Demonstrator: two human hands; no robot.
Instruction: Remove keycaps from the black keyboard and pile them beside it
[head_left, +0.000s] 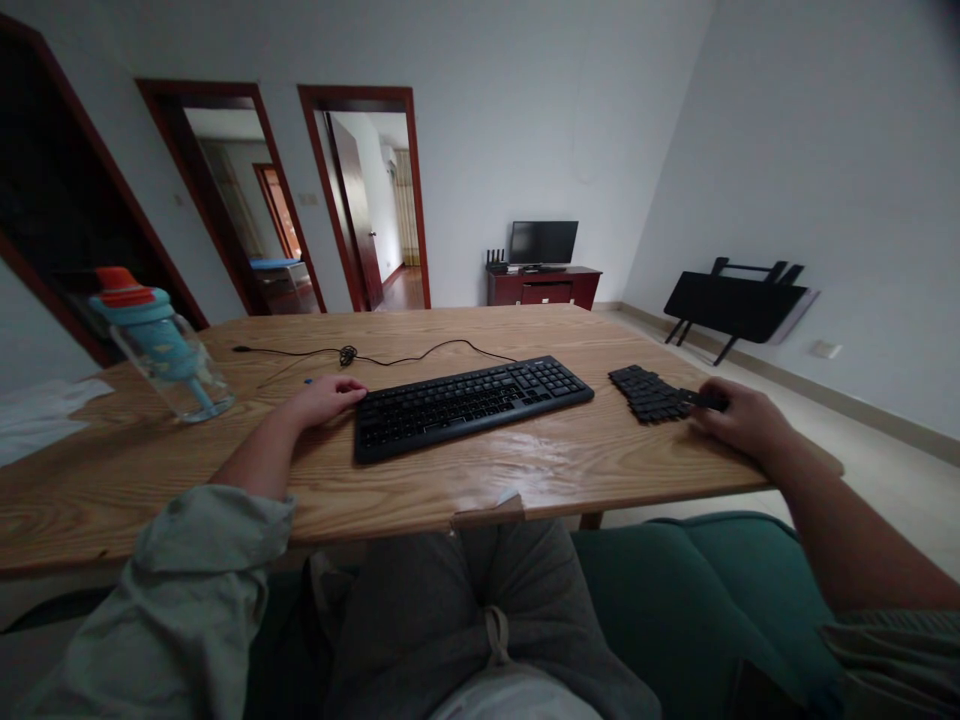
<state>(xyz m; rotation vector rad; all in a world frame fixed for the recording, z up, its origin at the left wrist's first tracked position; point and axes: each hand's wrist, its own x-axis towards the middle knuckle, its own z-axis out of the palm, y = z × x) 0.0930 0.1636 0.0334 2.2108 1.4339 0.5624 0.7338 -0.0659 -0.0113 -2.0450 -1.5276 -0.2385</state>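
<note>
A black keyboard lies slightly angled on the wooden table in front of me. My left hand rests on the tabletop at its left end, with the thumb and fingertips closed against the upper left corner. Right of the keyboard, several black keycaps lie packed together in rows. At the right side of this group my right hand is closed on a small black piece that looks like a keycap; the fingers partly cover it. A tiny blue item shows behind my left hand.
A black cable with a tied bundle runs behind the keyboard. A clear bottle with a blue and orange lid stands at the left, near white paper. The wooden table's front edge has a tape-like patch.
</note>
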